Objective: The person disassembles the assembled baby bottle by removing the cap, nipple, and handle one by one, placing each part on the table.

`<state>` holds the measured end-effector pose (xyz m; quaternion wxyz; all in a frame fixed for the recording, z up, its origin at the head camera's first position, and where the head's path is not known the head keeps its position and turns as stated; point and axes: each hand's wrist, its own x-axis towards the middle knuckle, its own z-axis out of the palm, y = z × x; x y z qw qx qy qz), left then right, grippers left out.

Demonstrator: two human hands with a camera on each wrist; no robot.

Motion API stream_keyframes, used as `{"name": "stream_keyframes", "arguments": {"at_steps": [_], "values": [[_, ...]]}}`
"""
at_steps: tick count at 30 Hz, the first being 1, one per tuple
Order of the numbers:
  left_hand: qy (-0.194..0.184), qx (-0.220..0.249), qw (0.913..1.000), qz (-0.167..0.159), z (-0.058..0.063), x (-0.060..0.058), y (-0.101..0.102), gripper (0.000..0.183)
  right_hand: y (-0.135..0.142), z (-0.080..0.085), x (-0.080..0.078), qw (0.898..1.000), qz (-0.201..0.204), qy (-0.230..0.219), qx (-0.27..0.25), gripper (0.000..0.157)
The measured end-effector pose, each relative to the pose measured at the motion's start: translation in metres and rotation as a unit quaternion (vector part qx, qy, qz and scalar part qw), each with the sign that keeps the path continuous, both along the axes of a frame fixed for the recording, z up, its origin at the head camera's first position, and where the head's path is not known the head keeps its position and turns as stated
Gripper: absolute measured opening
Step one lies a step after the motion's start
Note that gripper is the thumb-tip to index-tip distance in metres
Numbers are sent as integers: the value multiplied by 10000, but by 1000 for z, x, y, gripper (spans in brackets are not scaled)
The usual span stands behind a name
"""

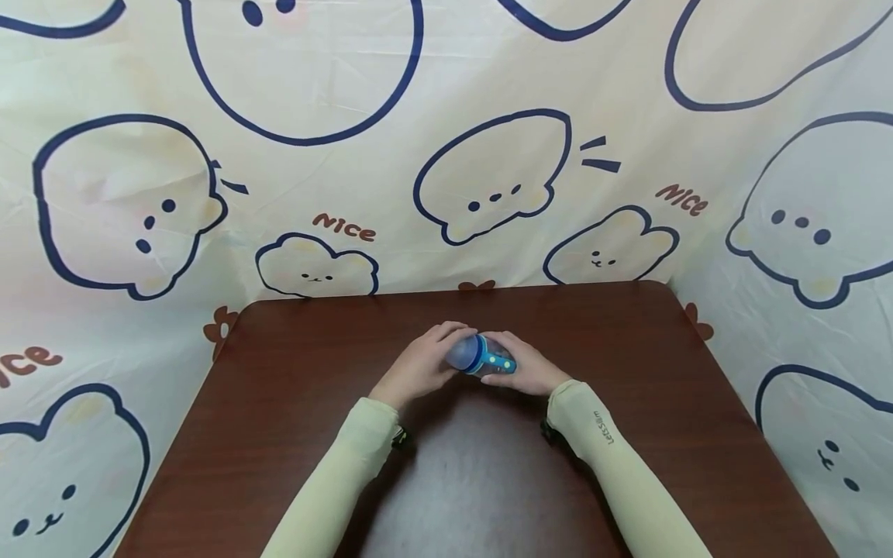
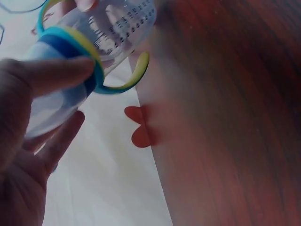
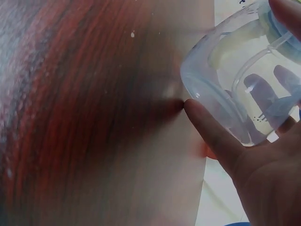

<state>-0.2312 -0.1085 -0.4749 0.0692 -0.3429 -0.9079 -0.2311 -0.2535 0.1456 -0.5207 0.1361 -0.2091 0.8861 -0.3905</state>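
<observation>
Between both hands, a clear baby bottle lies tilted on its side over the far part of the table. It has a blue collar with teal and yellow handles, and printed measuring marks show on its body. My left hand grips the domed cap at the collar, thumb laid along it in the left wrist view. My right hand holds the bottle's body near its base, with a fingertip at the bottom edge in the right wrist view. Inside the bottle a thin straw shows through the wall.
A dark brown wooden table lies below both arms. Behind it and at both sides hangs a pale cloth printed with blue-outlined cartoon animals. Light-coloured sleeves cover the forearms, with a dark band at each wrist.
</observation>
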Motion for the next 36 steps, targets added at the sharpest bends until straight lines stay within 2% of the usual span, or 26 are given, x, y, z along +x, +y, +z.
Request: {"name": "stream_keyframes", "arguments": {"at_steps": [3, 5, 10, 16, 20, 26, 33, 36], "values": [[394, -342, 9986, 68, 0, 0, 6, 79, 0, 1, 0, 10000, -36, -81, 44, 85], [526, -451, 9975, 126, 0, 0, 8, 80, 0, 1, -1, 9999, -73, -134, 65, 85], [486, -427, 9978, 116, 0, -1, 7, 78, 2, 1, -2, 9998, -79, -184, 82, 86], [-122, 150, 9998, -64, 0, -4, 0, 75, 2, -1, -3, 9999, 48, -84, 122, 85], [-724, 652, 9952, -119, -5, -6, -4, 70, 2, -1, -3, 9999, 89, -54, 115, 84], [-1501, 1438, 9780, 175, -14, -6, -6, 65, 1, 0, -2, 9999, 103, -101, 74, 83], [-1962, 2199, 9551, 315, -17, -7, -4, 69, 2, -1, -2, 9999, -33, -125, 12, 83], [-2080, 2309, 9499, 347, -17, -5, -3, 69, 3, -2, -3, 9999, -27, -102, 9, 83]]}}
